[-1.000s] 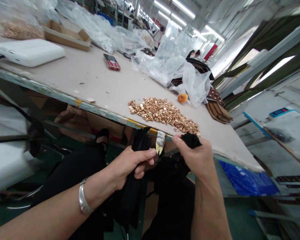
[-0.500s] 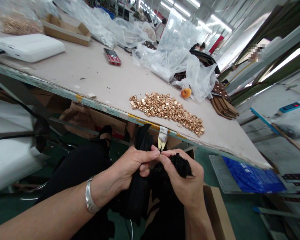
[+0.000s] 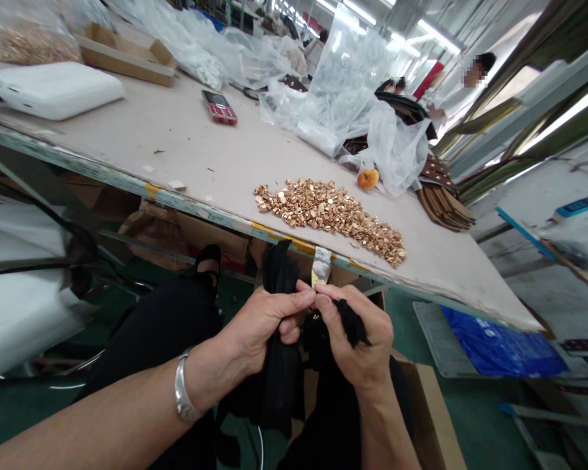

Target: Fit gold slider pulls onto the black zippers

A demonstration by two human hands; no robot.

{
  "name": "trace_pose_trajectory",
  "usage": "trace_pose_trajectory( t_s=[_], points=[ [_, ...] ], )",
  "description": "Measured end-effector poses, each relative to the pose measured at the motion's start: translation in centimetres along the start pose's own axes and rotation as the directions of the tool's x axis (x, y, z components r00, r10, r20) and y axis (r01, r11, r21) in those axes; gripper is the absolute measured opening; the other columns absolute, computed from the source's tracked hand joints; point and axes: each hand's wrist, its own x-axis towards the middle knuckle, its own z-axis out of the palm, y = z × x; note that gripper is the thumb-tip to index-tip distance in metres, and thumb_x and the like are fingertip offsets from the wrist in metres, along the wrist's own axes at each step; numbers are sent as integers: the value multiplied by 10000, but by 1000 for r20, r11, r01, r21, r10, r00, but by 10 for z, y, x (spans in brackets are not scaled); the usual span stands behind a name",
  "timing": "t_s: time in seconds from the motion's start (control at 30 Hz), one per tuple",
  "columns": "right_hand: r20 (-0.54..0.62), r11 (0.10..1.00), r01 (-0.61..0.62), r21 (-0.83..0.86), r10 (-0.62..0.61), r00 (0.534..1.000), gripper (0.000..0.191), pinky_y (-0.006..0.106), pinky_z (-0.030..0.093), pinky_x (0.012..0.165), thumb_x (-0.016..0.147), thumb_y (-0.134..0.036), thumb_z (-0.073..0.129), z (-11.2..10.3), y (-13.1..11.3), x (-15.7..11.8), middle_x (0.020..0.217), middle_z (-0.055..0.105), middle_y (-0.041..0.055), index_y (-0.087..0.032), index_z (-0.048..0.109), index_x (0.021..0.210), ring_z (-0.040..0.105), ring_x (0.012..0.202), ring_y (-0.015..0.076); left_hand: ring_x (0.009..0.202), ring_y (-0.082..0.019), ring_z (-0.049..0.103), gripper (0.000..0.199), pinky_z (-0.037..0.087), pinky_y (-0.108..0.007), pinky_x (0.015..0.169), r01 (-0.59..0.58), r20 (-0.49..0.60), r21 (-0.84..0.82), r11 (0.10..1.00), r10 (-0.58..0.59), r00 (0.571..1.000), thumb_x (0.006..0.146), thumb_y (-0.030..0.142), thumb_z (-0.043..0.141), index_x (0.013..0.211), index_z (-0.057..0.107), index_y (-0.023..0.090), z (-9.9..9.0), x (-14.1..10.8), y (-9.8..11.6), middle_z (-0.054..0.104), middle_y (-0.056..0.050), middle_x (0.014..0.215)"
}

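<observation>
My left hand [image 3: 262,320] is closed around a bundle of black strips [image 3: 280,378] that look like zipper tapes. They hang down over my lap and stick up above my thumb. Opposite it, my right hand [image 3: 360,333] is closed on the bunched black tape [image 3: 353,323], which pokes out between its fingers. The thumbs and fingertips of both hands meet at a small metal holder [image 3: 321,266] wrapped in white and yellow, fixed to the table edge. Whatever is pinched there is hidden. Beyond the hands, a heap of small gold-coloured metal pieces [image 3: 330,212] lies on the table.
The table's worn edge [image 3: 200,212] runs in front of me. On the table are a red phone [image 3: 219,107], a white device [image 3: 53,90], a cardboard tray [image 3: 127,59], clear plastic bags [image 3: 343,98] and a fruit [image 3: 368,178]. An open carton [image 3: 431,411] stands beside my right leg.
My right hand has shifted slightly left and up, its fingertips now covering the tip of the metal holder. The left hand keeps its grip. A person has come into view at the upper right.
</observation>
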Motion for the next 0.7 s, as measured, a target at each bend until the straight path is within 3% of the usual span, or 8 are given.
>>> trace_pose_trajectory(
  t_s=[0.13, 0.2, 0.27, 0.37, 0.47, 0.6, 0.7],
  points=[
    [39, 934, -254, 252, 253, 967, 118, 287, 532, 656, 920, -217, 649, 2, 2, 7, 756, 685, -6, -218, 745, 988, 662, 687, 168, 362, -8, 268, 373, 223, -131, 370, -3, -23, -6, 1000, 3, 1000, 553, 337, 896, 701, 618, 136, 2, 0, 1, 382, 98, 383],
    [30, 894, -309, 323, 317, 948, 119, 291, 550, 639, 907, -237, 665, 5, 2, 8, 718, 690, -15, -213, 739, 996, 666, 647, 172, 366, -8, 280, 358, 223, -131, 371, -11, -23, -1, 1000, 11, 1000, 566, 327, 891, 669, 608, 134, 3, 0, 1, 389, 92, 390],
    [-32, 905, -280, 319, 306, 952, 103, 283, 558, 635, 895, -226, 673, 8, 1, 6, 731, 699, -16, -208, 723, 984, 669, 638, 169, 368, -7, 288, 348, 223, -131, 372, -18, -23, -1, 1000, 18, 1000, 571, 319, 890, 663, 612, 130, 3, 0, 1, 390, 90, 394],
    [-143, 975, -149, 163, 173, 974, 59, 279, 556, 669, 892, -189, 665, 11, 1, 3, 820, 713, 5, -208, 701, 935, 683, 700, 175, 359, -6, 285, 326, 228, -135, 370, -25, -18, -11, 1000, 25, 1000, 597, 323, 879, 692, 637, 126, 2, 0, 1, 386, 94, 399],
    [-148, 999, -51, 5, 51, 988, 96, 289, 546, 734, 905, -171, 644, 12, 2, 1, 903, 728, 29, -208, 704, 971, 694, 796, 189, 342, 5, 287, 314, 239, -136, 360, -28, 5, -32, 999, 29, 1000, 696, 376, 815, 707, 654, 107, 1, 1, 2, 453, 71, 455],
    [-215, 994, -106, -26, 98, 972, 107, 291, 534, 785, 892, -198, 674, 13, 4, 3, 931, 729, 22, -210, 707, 992, 684, 834, 186, 324, 17, 315, 316, 253, -130, 340, -11, 57, -126, 992, 18, 998, 854, 386, 656, 710, 630, 107, 0, 0, 5, 597, 10, 633],
    [-228, 983, -180, 27, 181, 957, 127, 276, 539, 674, 851, -227, 726, 9, -2, 2, 849, 719, 4, -215, 715, 977, 668, 723, 174, 302, 1, 320, 430, 258, -134, 326, 24, 106, -152, 988, -8, 994, 938, 469, 502, 729, 629, 116, -1, -3, 8, 592, 1, 607]
  ],
)
